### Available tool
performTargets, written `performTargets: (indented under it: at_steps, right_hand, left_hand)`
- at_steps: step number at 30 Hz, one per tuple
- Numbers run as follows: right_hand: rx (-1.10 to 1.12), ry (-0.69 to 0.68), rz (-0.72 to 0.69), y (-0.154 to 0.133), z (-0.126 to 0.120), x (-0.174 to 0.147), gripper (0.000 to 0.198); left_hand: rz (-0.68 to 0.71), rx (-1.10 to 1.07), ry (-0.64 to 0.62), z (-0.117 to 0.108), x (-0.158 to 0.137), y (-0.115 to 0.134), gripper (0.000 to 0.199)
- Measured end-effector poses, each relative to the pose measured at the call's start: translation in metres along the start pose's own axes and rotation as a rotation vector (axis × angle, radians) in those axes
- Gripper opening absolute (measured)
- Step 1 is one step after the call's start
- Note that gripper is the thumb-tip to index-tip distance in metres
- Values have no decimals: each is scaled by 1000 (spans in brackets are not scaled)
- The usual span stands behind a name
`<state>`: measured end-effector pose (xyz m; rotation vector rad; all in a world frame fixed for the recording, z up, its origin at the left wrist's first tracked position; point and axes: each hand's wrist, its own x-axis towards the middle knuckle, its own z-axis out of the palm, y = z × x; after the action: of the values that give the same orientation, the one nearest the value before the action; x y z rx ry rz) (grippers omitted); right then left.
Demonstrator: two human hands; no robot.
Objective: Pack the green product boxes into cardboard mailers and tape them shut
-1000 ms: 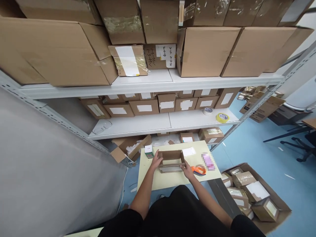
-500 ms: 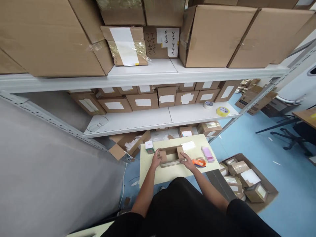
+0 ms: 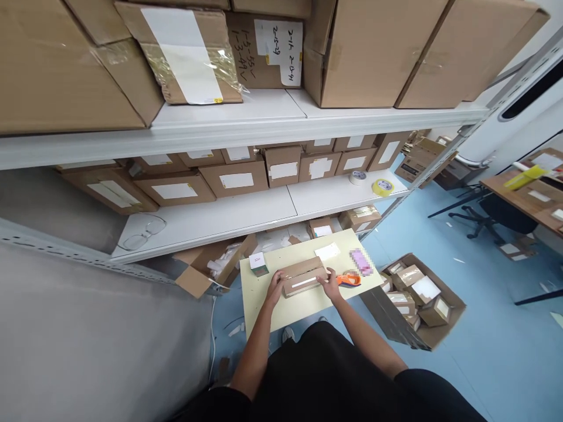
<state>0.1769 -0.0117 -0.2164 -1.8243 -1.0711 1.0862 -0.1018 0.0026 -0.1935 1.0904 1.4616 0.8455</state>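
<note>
A long brown cardboard box (image 3: 303,274) rests on the pale yellow table (image 3: 281,319), its two top flaps folded down with a narrow gap between them. Around its left end my left hand (image 3: 275,286) is closed. My right hand (image 3: 329,284) grips the right end. Just right of that hand lies an orange tape dispenser (image 3: 349,279). A small white and green box (image 3: 258,264) stands at the table's back left. Behind the cardboard box is a sheet of white paper (image 3: 328,251), and a blurred pink item (image 3: 361,262) lies at the right.
A shelf rack (image 3: 220,225) with labelled cartons rises behind the table, holding eyeglasses (image 3: 144,233), white tape (image 3: 358,177) and yellow tape (image 3: 382,187). An open carton (image 3: 206,266) sits at left. At right on the floor is a large carton (image 3: 455,319) of small packed boxes.
The box's flaps were standing up with its inside showing; now they are folded down over the top. Both hands stay at its ends. The camera view has shifted.
</note>
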Motion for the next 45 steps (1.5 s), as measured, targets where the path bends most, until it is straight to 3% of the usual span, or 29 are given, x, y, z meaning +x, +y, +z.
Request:
performTargets:
  at_steps: [6,14,19,26,30,34,39,45]
  right_hand:
    - [-28,-109,61,-8,0,-4,76]
    - [-83,-108,116,13,9,-40,69]
    - [-69,-151,74,9,16,-32,61]
    - [-171,-177,139,16,18,-6,66]
    - [-193,-191,100,26,18,-4,65]
    - [-219,-245,82,32,14,-3,68]
    - [-197,-252,-52,41,-20,8,83]
    - [-339,-124,-142,65,-102,51,65]
  left_hand:
    - [101,94,126,18,-5,6,38]
    - [-52,193,68,-3,-28,-20,35]
    - [-94,261,146,0,-30,-21,30]
    - [-149,277,251,37,0,-11,29]
    - [-183,330,429,67,2,-9,47]
    - [-172,455,500,82,-1,-4,67]
    - [-136,635,452,85,-3,1,61]
    - [-181,784,499,90,3,0,61]
